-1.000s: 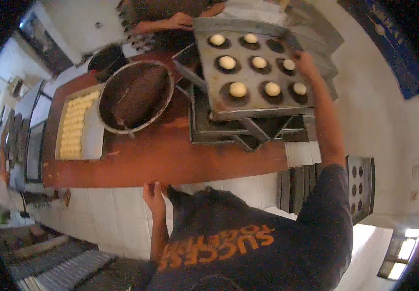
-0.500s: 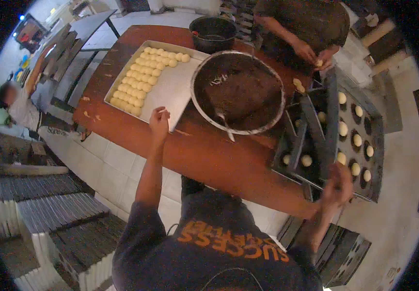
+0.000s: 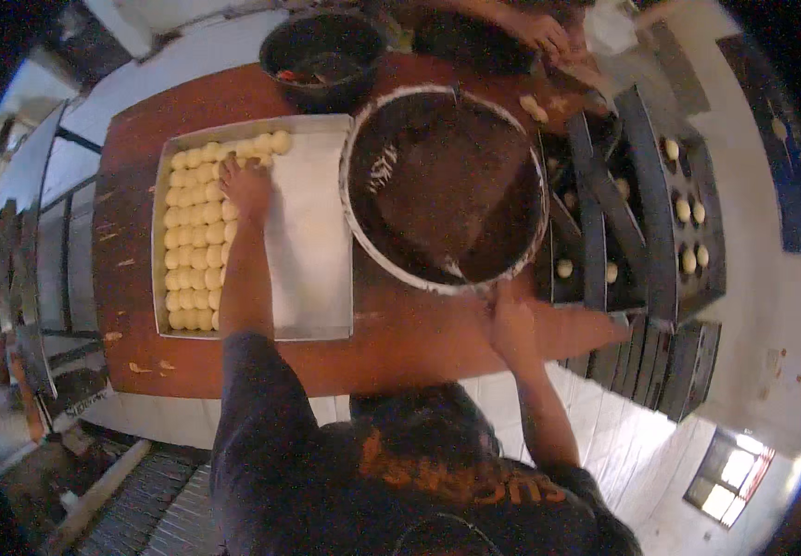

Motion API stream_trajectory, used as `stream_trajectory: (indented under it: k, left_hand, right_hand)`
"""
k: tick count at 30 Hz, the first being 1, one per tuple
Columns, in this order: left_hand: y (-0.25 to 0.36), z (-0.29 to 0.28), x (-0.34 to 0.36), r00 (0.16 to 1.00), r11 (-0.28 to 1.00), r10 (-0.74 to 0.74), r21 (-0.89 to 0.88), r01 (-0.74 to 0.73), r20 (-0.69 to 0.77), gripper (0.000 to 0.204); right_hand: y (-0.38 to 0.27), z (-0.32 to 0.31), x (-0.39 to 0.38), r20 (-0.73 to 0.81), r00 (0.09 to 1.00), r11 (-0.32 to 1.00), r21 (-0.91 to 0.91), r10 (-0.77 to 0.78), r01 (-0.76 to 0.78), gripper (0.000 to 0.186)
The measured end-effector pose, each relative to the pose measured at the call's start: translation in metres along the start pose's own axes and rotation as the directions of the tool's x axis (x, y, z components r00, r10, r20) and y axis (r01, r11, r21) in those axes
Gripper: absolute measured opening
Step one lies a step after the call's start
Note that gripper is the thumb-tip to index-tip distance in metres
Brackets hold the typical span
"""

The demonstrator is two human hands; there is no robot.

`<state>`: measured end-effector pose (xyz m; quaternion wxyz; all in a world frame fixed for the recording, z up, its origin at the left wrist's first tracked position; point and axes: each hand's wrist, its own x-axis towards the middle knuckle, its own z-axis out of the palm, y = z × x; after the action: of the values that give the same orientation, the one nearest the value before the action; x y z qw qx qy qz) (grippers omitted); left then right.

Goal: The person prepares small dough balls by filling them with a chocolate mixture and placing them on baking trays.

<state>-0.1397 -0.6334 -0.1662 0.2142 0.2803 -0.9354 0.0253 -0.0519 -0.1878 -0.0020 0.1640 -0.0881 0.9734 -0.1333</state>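
My left hand (image 3: 245,190) reaches over a shallow metal tray (image 3: 317,320) of pale dough balls (image 3: 198,236). Its fingers are apart and bent down onto the balls at the right side of the rows; nothing held shows. My right hand (image 3: 512,324), slightly blurred, is closed at the near rim of a wide round basin (image 3: 356,218) of dark brown filling (image 3: 447,176). A spatula (image 3: 453,269) lies over the basin's near edge, with its handle end running to my right fingers, which partly hide it.
Dark metal pans (image 3: 664,232) with dough balls stand at the right. A black tub (image 3: 321,60) sits at the back left of the brown table (image 3: 400,343). Across the table are a co-worker's hands (image 3: 548,37). Stacked pans (image 3: 669,361) stand below the table's right end.
My left hand has moved from the tray's near edge onto the dough balls. My right hand has come left from the pans to the basin's near rim. The view has turned.
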Motion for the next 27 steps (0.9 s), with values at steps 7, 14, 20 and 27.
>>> stream_trajectory:
  k: [7,14,20,27]
  left_hand:
    - [-0.006,-0.094,-0.089,0.949,0.682,0.005,-0.695,0.226,0.314,0.023]
    - [0.051,-0.194,-0.259,0.595,0.019,0.291,-0.626,0.779,0.749,0.036]
    - [0.094,-0.178,-0.308,0.811,0.57,0.271,-0.766,0.298,0.518,0.035]
    - [0.146,-0.162,-0.366,0.962,0.892,0.01,-0.437,0.115,0.272,0.026]
  right_hand:
    - [0.001,0.011,0.027,-0.084,0.986,0.982,-0.138,-0.145,0.132,0.024]
    - [0.033,-0.049,0.051,-0.156,0.937,0.941,-0.184,-0.313,0.284,0.018]
    - [0.066,-0.063,0.119,0.009,0.909,0.802,-0.468,-0.416,0.371,0.016]
    - [0.054,-0.038,0.156,0.262,0.822,0.676,-0.471,-0.506,0.567,0.018]
